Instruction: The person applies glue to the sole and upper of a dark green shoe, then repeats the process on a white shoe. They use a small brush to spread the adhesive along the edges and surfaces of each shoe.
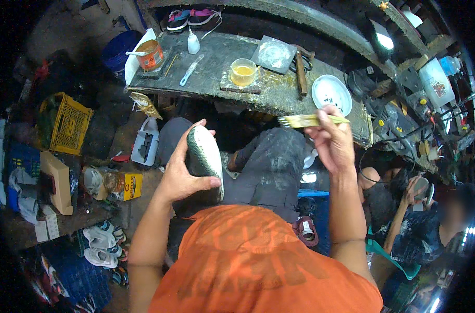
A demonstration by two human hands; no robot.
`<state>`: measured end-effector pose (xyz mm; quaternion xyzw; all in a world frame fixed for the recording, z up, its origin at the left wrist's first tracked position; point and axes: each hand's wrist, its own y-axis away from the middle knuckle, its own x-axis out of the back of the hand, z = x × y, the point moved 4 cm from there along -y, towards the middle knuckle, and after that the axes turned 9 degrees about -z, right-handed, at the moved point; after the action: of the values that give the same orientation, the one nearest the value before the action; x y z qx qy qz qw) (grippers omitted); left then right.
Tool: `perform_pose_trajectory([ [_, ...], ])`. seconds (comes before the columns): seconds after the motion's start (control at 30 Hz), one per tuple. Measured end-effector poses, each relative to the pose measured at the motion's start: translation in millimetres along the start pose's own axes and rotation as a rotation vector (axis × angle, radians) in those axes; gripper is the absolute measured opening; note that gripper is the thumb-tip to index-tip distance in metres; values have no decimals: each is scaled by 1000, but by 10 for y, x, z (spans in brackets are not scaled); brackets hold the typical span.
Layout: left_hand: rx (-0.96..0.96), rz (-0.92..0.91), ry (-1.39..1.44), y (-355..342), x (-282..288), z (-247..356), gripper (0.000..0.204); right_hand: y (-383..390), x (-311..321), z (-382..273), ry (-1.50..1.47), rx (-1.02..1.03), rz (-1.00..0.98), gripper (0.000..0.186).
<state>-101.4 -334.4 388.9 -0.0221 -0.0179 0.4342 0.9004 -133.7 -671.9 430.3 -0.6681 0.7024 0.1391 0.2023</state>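
Two grasping hands: white-and-green sole-shaped piece (205, 151) in the left hand (181, 177), flat brush (302, 121) in the right hand (332, 138).
Thumb and fingers clasp the piece above the lap (271, 164), short of the near edge of the tabletop (211, 78); the brush is pinched, bristles pointing left, near that edge's right part. By the near edge, about midway, stands a cup (242, 82) of yellow liquid; a hammer (301, 75) lies to its right, a white bowl (316, 94) toward the right end, an orange tin (153, 60) at the left end.
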Motion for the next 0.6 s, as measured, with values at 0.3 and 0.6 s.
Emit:
perform_pose_trajectory([
  [0.3, -10, 141, 275, 99, 255, -239, 139, -1409, -551, -5, 1065, 147, -130, 25],
  [0.6, -146, 233, 290, 123, 357, -186, 134, -2050, -546, 529, 1549, 82, -271, 25],
])
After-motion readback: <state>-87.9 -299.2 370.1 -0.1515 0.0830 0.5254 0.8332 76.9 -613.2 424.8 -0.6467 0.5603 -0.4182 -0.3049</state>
